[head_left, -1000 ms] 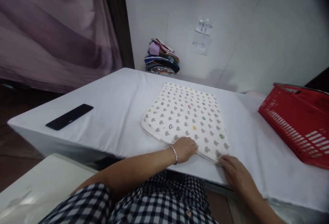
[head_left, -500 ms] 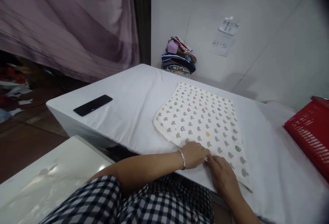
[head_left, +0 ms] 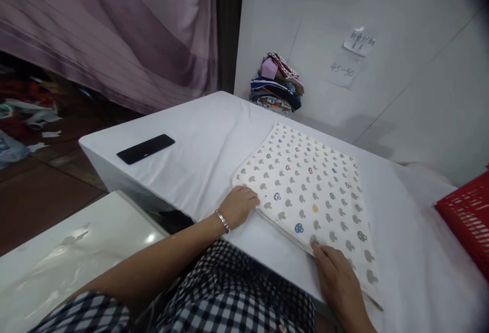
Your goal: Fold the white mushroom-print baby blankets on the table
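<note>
A folded white cloth [head_left: 301, 185] printed with grey and coloured mushroom shapes lies flat on the white-covered table. Its layers show along the near edge. At the near left corner, my left hand [head_left: 237, 206], with a silver bracelet at the wrist, has its fingers closed over that edge. My right hand [head_left: 339, 278] pinches the same edge further right, thumb on top; its other fingertips are partly hidden. A stretch of the near edge lies bare between the two hands.
A black phone [head_left: 145, 148] lies on the tablecloth [head_left: 198, 144] at the left. Folded clothes [head_left: 275, 86] are stacked at the back by the wall. A red plastic basket [head_left: 468, 211] stands at the right. Below left is a glossy pale surface [head_left: 76, 256].
My left hand has moved left along the near edge, away from my right hand, to the corner. My right hand stays on the edge. The view has shifted slightly.
</note>
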Tool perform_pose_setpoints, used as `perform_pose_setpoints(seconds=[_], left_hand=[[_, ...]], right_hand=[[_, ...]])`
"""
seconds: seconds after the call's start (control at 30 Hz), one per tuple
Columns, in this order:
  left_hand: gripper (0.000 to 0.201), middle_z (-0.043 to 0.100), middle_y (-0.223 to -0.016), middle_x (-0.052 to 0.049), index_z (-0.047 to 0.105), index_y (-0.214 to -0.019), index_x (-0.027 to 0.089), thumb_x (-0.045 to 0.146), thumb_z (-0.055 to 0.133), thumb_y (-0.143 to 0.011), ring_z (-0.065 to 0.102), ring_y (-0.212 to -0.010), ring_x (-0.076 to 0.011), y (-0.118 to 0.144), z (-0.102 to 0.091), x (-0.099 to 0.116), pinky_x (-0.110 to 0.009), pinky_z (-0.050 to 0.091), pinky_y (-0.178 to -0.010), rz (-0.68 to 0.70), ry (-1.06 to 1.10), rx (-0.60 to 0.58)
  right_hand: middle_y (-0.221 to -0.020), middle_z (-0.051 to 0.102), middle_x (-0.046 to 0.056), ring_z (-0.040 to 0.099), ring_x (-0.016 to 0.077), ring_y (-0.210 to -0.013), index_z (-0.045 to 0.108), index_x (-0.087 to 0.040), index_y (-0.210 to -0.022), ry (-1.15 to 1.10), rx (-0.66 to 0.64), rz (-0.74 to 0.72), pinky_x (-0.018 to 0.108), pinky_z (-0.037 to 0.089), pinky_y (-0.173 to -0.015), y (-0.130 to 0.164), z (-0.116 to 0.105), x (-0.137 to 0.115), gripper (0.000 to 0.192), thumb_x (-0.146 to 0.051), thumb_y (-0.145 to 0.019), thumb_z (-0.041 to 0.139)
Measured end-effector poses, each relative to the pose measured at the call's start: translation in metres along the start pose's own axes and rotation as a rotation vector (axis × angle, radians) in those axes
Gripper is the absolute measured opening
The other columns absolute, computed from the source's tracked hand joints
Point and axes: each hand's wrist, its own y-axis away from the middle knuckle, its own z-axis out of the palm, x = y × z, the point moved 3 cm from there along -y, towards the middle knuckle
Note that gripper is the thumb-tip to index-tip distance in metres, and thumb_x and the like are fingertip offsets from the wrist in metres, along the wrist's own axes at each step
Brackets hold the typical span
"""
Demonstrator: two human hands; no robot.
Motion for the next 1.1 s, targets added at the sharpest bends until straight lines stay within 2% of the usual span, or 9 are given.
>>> perform_pose_setpoints(seconds=[0.27, 0.43, 0.53, 0.67, 0.8, 0.87, 0.93, 1.0, 1.1], left_hand=[[0.022, 0.062, -0.083, -0.003, 0.061, -0.078, 0.017, 0.003, 0.046, -0.071, 0.051, -0.085, -0.0172, -0.008, -0.005, 0.000, -0.034, 0.035, -0.080, -0.037, 0.034, -0.080], [0.024, 0.063, -0.083, -0.003, 0.062, -0.080, 0.018, 0.003, 0.047, -0.068, 0.052, -0.084, -0.0176, -0.010, -0.008, -0.003, -0.035, 0.035, -0.081, -0.057, 0.072, -0.092], [0.037, 0.064, -0.087, -0.004, 0.061, -0.096, 0.019, 0.003, 0.046, -0.067, 0.053, -0.086, -0.0183, -0.011, -0.011, -0.005, -0.037, 0.035, -0.083, -0.079, 0.103, -0.068], [0.052, 0.064, -0.094, -0.005, 0.051, -0.117, 0.020, 0.004, 0.047, -0.067, 0.054, -0.092, -0.0190, -0.008, -0.015, -0.012, -0.039, 0.035, -0.090, -0.161, 0.118, 0.034], [0.046, 0.055, -0.118, -0.009, 0.050, -0.117, 0.019, 0.024, 0.057, -0.072, 0.046, -0.111, -0.0249, 0.008, -0.021, -0.033, -0.043, 0.035, -0.094, -0.421, 0.098, 0.297], [0.050, 0.053, -0.119, -0.011, 0.048, -0.117, 0.018, 0.034, 0.059, -0.071, 0.051, -0.105, -0.0244, 0.018, -0.020, -0.044, -0.041, 0.041, -0.088, -0.592, 0.193, 0.379], [0.051, 0.057, -0.111, -0.009, 0.048, -0.115, 0.018, 0.040, 0.060, -0.071, 0.059, -0.088, -0.0206, 0.022, -0.017, -0.050, -0.037, 0.047, -0.078, -0.745, 0.370, 0.379], [0.050, 0.061, -0.101, -0.008, 0.048, -0.112, 0.017, 0.041, 0.060, -0.071, 0.061, -0.074, -0.0172, 0.022, -0.014, -0.049, -0.032, 0.049, -0.068, -0.869, 0.636, 0.344], [0.046, 0.064, -0.088, -0.007, 0.048, -0.108, 0.014, 0.035, 0.064, -0.070, 0.063, -0.068, -0.0163, 0.015, -0.009, -0.037, -0.028, 0.049, -0.058, -1.025, 1.131, 0.300]], right_hand=[[-0.113, 0.056, 0.009, 0.050, 0.0248, -0.098, 0.049, -0.023, -0.120, 0.137, 0.000, -0.012, 0.037, 0.043, -0.076, -0.018, -0.006, -0.021, 0.041, -0.010, -0.081, 0.040], [-0.109, 0.056, 0.010, 0.050, 0.0231, -0.092, 0.048, -0.020, -0.121, 0.116, -0.023, -0.040, 0.036, 0.042, -0.075, -0.068, 0.002, -0.060, 0.049, -0.001, -0.077, 0.038], [-0.101, 0.057, 0.012, 0.050, 0.0220, -0.085, 0.049, -0.017, -0.120, 0.095, -0.088, -0.072, 0.035, 0.043, -0.071, -0.107, 0.011, -0.087, 0.043, -0.004, -0.080, 0.040], [-0.095, 0.058, 0.011, 0.052, 0.0214, -0.083, 0.049, -0.014, -0.120, 0.061, -0.189, -0.059, 0.033, 0.044, -0.068, -0.146, 0.024, -0.111, 0.039, -0.007, -0.082, 0.041], [-0.098, 0.058, 0.012, 0.054, 0.0213, -0.086, 0.047, -0.013, -0.122, -0.003, -0.237, -0.006, 0.031, 0.045, -0.069, -0.156, 0.030, -0.113, 0.042, -0.008, -0.081, 0.041], [-0.100, 0.058, 0.011, 0.055, 0.0206, -0.087, 0.046, -0.014, -0.124, -0.086, -0.220, 0.017, 0.031, 0.045, -0.072, -0.154, 0.029, -0.107, 0.043, -0.012, -0.081, 0.041], [-0.099, 0.059, 0.010, 0.055, 0.0195, -0.087, 0.047, -0.016, -0.123, -0.187, -0.191, 0.038, 0.030, 0.045, -0.074, -0.152, 0.028, -0.100, 0.042, -0.015, -0.082, 0.041], [-0.098, 0.060, 0.008, 0.056, 0.0191, -0.086, 0.049, -0.017, -0.121, -0.270, -0.157, 0.053, 0.030, 0.044, -0.075, -0.150, 0.028, -0.094, 0.040, -0.016, -0.082, 0.040], [-0.098, 0.061, 0.008, 0.056, 0.0191, -0.088, 0.051, -0.016, -0.118, -0.358, -0.101, 0.057, 0.030, 0.044, -0.078, -0.149, 0.030, -0.089, 0.038, -0.018, -0.082, 0.040]])
